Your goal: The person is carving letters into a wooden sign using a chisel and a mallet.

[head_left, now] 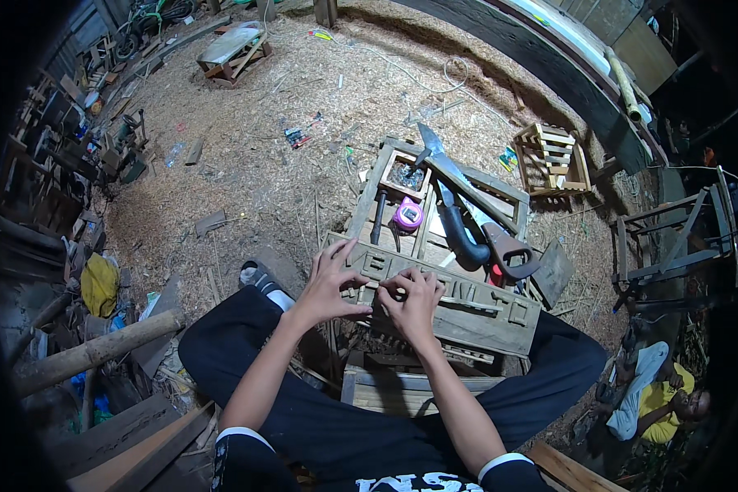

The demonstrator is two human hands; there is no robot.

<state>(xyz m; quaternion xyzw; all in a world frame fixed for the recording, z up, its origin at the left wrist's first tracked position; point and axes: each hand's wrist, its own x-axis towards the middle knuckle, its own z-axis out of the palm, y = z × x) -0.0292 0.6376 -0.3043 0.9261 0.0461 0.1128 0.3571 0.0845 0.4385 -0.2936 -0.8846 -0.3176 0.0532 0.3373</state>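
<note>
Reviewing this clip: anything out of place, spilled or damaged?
Mostly clutter: wood shavings are strewn widely, and the brown-handled saw lies slantwise, overlapping other tools on a wooden frame, its tip past the far edge. No clear damage stands out.

— Made of what, the carved board [471,323]?
— Of wood, dry-looking and matt, roughened by raised carving.
— And the bench [368,193] behind?
— Weathered wood too, just as dull.
— Anything shinier?
— Try the tape measure [408,215], cased in glossy pink plastic by the look of it, or the saw [501,243], bladed in smooth pale metal.
— Underfoot?
— Rough, dull wood shavings [262,156].
— And the trousers [230,332]?
— Of dark cloth, matt and soft-looking.
</note>
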